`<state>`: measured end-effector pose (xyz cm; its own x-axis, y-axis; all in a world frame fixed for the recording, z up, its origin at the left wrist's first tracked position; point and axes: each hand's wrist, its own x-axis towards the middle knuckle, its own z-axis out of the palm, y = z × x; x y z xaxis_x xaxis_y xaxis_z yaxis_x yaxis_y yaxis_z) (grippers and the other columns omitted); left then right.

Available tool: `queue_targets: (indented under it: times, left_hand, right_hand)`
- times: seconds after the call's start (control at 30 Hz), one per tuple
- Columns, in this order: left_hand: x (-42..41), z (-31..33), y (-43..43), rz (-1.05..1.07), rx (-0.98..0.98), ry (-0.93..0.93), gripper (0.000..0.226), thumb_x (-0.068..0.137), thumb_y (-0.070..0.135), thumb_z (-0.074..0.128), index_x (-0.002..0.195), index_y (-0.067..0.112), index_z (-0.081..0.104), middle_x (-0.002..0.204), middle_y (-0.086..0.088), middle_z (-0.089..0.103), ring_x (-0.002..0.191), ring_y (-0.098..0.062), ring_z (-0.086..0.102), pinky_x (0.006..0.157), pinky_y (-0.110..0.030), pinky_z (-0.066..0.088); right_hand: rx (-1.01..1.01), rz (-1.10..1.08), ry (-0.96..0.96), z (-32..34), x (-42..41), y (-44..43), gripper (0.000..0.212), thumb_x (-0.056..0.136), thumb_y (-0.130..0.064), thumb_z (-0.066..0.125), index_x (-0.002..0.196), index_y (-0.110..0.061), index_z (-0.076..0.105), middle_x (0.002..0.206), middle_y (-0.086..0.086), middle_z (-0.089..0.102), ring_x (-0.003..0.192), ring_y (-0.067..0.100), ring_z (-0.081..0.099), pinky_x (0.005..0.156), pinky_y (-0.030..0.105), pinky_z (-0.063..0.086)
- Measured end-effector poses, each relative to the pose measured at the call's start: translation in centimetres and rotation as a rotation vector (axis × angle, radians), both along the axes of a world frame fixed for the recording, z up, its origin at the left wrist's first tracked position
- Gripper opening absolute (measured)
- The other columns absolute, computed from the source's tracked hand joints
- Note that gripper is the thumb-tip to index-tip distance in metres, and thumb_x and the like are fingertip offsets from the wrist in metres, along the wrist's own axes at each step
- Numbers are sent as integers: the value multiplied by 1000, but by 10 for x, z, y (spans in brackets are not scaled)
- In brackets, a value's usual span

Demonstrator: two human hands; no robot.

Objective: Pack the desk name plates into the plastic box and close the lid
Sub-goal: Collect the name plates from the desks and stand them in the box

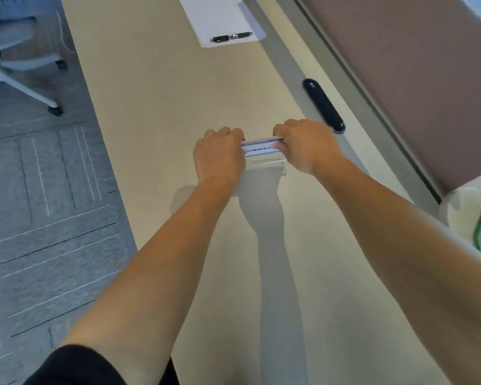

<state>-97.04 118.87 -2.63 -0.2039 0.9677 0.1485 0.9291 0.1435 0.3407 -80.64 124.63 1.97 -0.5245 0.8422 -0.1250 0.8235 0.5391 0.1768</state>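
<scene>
Hands, left hand [220, 157] and right hand [303, 145], grip name plate [263, 150]; its print blurred, unreadable.

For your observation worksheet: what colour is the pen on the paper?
Black with a silver band, seen in the head view.

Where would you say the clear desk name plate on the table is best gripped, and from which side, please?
By its two short ends, from above, as both hands do now: left hand on the left end, right hand on the right. The name plate is long, narrow and upright on the table, so end grips likely keep it level and its printed face unsmudged.
</scene>
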Motion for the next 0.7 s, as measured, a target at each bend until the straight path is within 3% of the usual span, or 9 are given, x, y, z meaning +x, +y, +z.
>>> queue_targets:
  times: [0.23, 0.4, 0.53, 0.63, 0.7]
  left_hand:
    - [48, 62, -99, -115, -157, -121, 17, 87, 23, 56, 101, 19, 65, 95, -3, 62, 86, -27, 58, 65, -32, 41]
    - [70, 94, -194, -348, -452, -789, 24, 75, 39, 68, 94, 27, 58, 105, 7, 61, 96, -14, 57, 76, -34, 46]
    - [85, 111, -262, -460, -626, -1001, 32, 63, 38, 75, 93, 35, 65, 124, 4, 57, 105, -11, 57, 81, -30, 42]
    - [95, 118, -305, -535, -711, -1012, 60, 55, 38, 84, 110, 45, 62, 132, -1, 49, 126, -10, 44, 102, -35, 40]
    - [103, 121, -331, -568, -767, -1025, 92, 46, 40, 90, 128, 44, 50, 131, -6, 48, 121, -15, 50, 108, -39, 39]
  right_hand:
    - [75, 130, -117, 67, 49, -108, 22, 103, -29, 47, 116, -19, 61, 103, 6, 65, 90, 32, 60, 69, 38, 34]
    - [148, 213, -225, 110, 96, -202, 18, 97, -24, 55, 113, -28, 62, 99, -3, 66, 93, 27, 61, 80, 38, 38]
    - [175, 314, -297, 140, 129, -276, 22, 92, -19, 62, 113, -26, 65, 98, 0, 68, 91, 29, 63, 86, 41, 43]
    - [268, 422, -246, 164, 150, -325, 15, 85, -14, 73, 98, -21, 71, 83, 3, 69, 79, 32, 64, 86, 43, 46]
    - [316, 448, -255, 178, 162, -355, 16, 80, -12, 76, 91, -22, 71, 78, 2, 68, 78, 31, 63, 90, 44, 46]
